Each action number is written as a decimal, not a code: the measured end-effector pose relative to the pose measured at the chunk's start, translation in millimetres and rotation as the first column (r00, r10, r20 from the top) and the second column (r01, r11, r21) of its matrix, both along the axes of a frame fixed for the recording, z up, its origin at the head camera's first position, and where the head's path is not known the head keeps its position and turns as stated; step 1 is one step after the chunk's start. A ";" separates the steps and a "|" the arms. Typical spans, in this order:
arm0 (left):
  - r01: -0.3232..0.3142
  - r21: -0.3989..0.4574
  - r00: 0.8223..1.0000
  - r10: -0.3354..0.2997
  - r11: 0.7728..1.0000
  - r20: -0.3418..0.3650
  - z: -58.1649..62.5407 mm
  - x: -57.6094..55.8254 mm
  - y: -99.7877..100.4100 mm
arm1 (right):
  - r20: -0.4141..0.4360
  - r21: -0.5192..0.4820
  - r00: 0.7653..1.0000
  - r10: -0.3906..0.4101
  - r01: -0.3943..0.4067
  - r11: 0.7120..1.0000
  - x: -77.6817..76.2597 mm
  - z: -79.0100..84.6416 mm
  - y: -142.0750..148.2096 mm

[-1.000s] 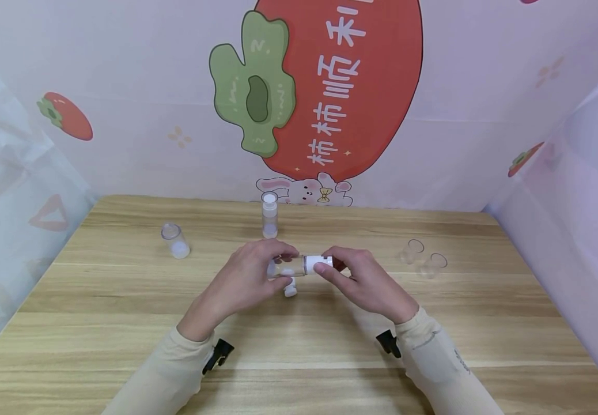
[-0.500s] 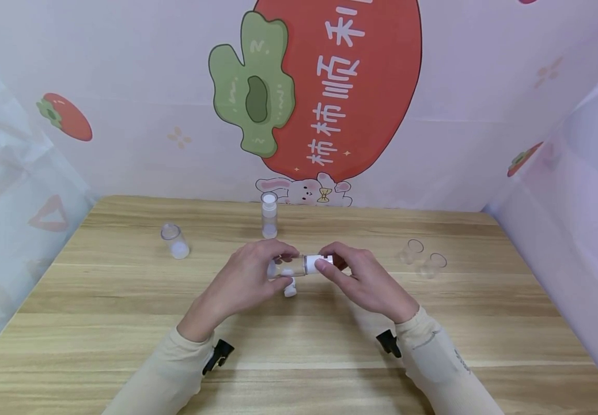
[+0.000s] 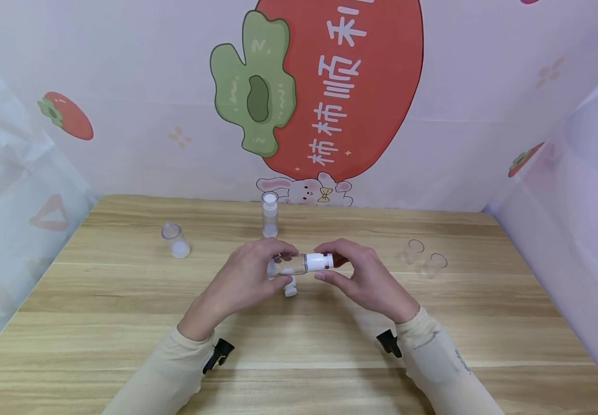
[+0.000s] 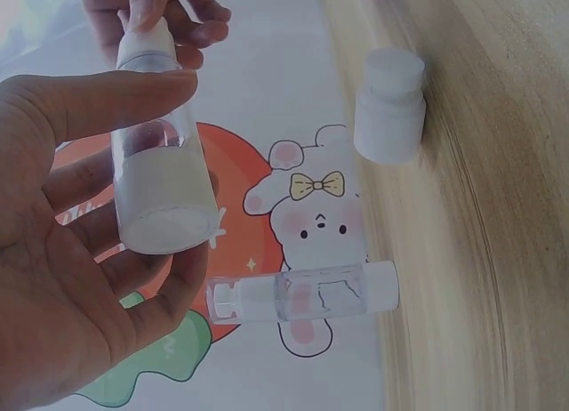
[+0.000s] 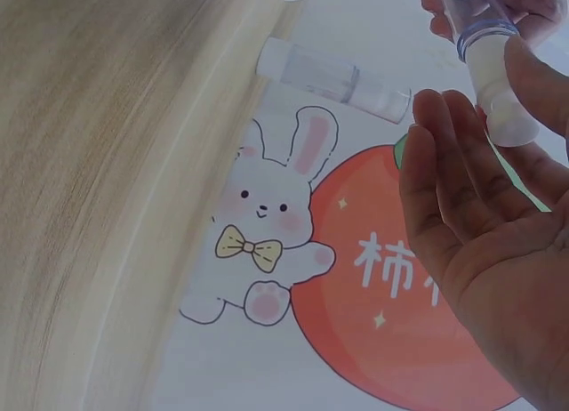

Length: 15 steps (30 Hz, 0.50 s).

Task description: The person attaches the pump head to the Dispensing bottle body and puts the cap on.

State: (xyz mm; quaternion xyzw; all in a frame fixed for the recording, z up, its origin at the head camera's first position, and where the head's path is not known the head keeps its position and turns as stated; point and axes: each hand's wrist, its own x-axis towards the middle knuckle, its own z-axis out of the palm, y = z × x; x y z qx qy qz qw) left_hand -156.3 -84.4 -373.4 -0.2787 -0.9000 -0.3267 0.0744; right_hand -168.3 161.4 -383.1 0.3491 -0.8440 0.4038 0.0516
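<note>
My left hand [image 3: 249, 265] grips a clear cylindrical bottle [image 3: 292, 266] with a white base, held nearly level above the table. A white pump top [image 3: 318, 262] sits on its right end. Around that top my right hand [image 3: 366, 279] has its thumb and fingers spread, with a gap showing below the top in the head view. In the right wrist view the thumb overlaps the top's edge, and contact is unclear. Beneath the bottle a second white pump top [image 3: 291, 287] stands on the table, partly hidden; the left wrist view shows this white piece [image 4: 391, 108] whole.
An assembled clear bottle with white top [image 3: 270, 216] stands at the table's back. To the left is a clear bottle body [image 3: 176, 241], its mouth uncovered. Two clear caps [image 3: 412, 251] lie at the right on the wooden table [image 3: 299, 374]. A printed cloth [image 3: 148, 161] hangs behind.
My right thumb has come off the white pump top and dropped below it, while the fingers spread. The left hand and bottle have hardly moved.
</note>
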 end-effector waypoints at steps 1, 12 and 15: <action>-0.001 -0.001 1.000 0.001 1.000 0.000 0.1 0.0 0.1 | 0.002 0.002 1.000 0.001 -0.001 1.000 0.2 0.3 -0.1; 0.001 0.004 1.000 -0.001 1.000 0.005 1.0 0.6 -0.2 | 0.103 0.061 0.994 -0.049 0.043 0.997 1.7 1.8 -1.8; 0.002 0.003 1.000 -0.002 1.000 0.005 1.0 0.7 -0.1 | 0.119 0.076 0.991 -0.056 0.047 0.996 1.7 1.6 -2.1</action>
